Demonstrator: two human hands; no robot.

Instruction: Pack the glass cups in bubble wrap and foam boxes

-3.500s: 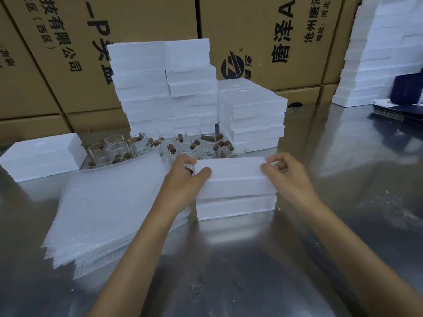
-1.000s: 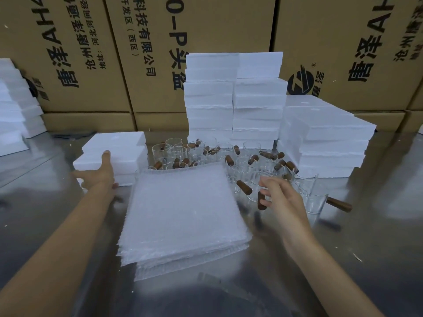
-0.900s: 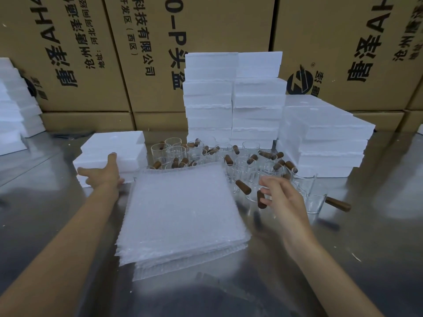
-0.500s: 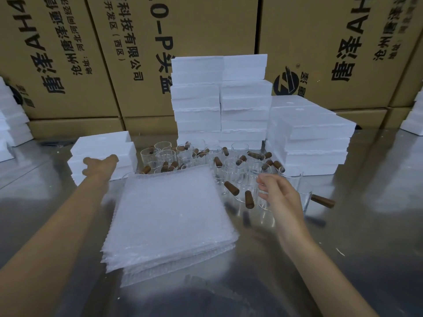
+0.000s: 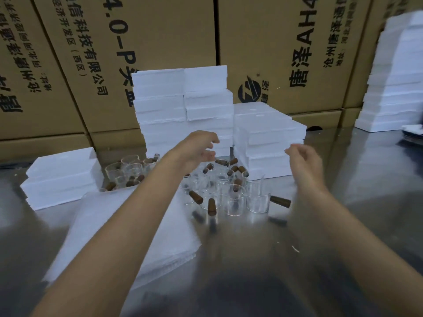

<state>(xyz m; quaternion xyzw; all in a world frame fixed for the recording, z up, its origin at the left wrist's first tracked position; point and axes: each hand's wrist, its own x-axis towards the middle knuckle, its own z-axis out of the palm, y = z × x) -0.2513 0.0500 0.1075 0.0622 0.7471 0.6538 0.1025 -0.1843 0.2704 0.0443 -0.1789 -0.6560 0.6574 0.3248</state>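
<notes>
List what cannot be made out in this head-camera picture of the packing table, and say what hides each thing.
- Left hand and right hand: motion blur; both seem to hold nothing.
- Glass cups: some hidden behind the left forearm.
- Bubble wrap stack: partly covered by the forearm.
- Far-right foam stack: cut by the frame edge.

A: Both hands are smeared by motion; the left hand [image 5: 198, 149] covers the bottom foam boxes [image 5: 183, 115], and its forearm hides some glass cups [image 5: 231, 191].

B: And the right hand [image 5: 303, 161]?

A: Fingertips blurred. At the frame's right edge, a second foam stack [image 5: 398, 83] is cut off.
</notes>
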